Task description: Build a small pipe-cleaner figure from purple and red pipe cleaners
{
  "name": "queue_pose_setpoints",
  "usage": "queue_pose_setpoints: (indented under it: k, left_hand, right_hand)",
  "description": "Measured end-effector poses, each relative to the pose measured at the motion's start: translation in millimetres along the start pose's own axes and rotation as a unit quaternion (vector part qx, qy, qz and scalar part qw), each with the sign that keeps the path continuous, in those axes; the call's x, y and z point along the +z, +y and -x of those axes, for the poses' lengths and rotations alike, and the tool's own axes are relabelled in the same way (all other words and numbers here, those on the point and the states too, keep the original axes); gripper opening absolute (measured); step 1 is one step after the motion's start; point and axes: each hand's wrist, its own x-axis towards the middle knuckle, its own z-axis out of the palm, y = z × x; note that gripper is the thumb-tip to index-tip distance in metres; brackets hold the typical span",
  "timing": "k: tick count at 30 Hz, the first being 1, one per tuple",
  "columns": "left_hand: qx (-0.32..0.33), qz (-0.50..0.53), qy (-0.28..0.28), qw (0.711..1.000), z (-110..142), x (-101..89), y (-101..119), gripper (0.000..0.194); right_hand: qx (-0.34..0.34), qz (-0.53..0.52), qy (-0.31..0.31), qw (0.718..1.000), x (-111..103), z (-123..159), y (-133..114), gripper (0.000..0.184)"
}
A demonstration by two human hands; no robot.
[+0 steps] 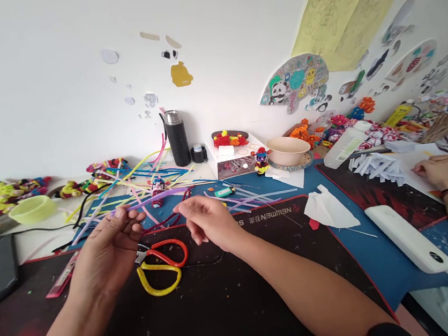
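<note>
Purple strip: (pixel 152 199) it is held beyond the scissors (pixel 158 267), in what is judged a handling step.
Strip's control: a steady left pinch is judged to be called for, with the free length kept untangled.
Left hand: (pixel 109 243) it is placed left of the scissors, palm partly upturned; the strip is pinched between thumb and forefinger, the other fingers being loosely curled.
Right hand: (pixel 212 223) it is held beyond and right of the scissors, wrist bent inward; thumb and forefinger are brought close, but whether anything is pinched cannot be told.
</note>
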Motion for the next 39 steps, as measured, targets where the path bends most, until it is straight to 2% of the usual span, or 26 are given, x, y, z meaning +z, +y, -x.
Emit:
queue_pose_setpoints:
  k: [6,9,13,16,21,27,33,39]
  left_hand:
    - [-0.024,-0.021,-0.018,0.999,10,5.9,-14,0.020]
    - [-0.051,-0.057,-0.041,0.996,12,5.0,-23,0.030]
    - [-0.049,-0.070,-0.067,0.994,13,0.6,-29,0.047]
    - [-0.053,-0.085,-0.076,0.992,12,-2.9,-29,0.049]
    - [-0.060,-0.084,-0.075,0.992,6,-6.8,-24,0.043]
    - [-0.077,-0.049,-0.030,0.995,6,-2.3,-18,0.020]
    - [-0.074,-0.009,-0.045,0.996,5,-1.7,-18,0.019]
    - [-0.075,-0.015,-0.048,0.996,10,4.2,-24,0.016]
  right_hand:
    - [-0.006,0.007,-0.022,1.000,6,1,4,0.047]
    - [-0.010,0.007,-0.007,1.000,6,0,5,0.046]
    - [-0.013,0.006,0.010,1.000,5,-1,6,0.047]
    - [-0.015,0.004,0.021,1.000,6,-1,4,0.053]
    - [-0.013,0.007,0.031,0.999,6,0,-1,0.049]
    - [-0.037,0.034,0.062,0.997,5,1,-3,0.039]
    - [-0.081,0.105,0.074,0.988,7,6,-3,0.043]
    - [-0.088,0.110,0.088,0.986,9,6,-2,0.042]
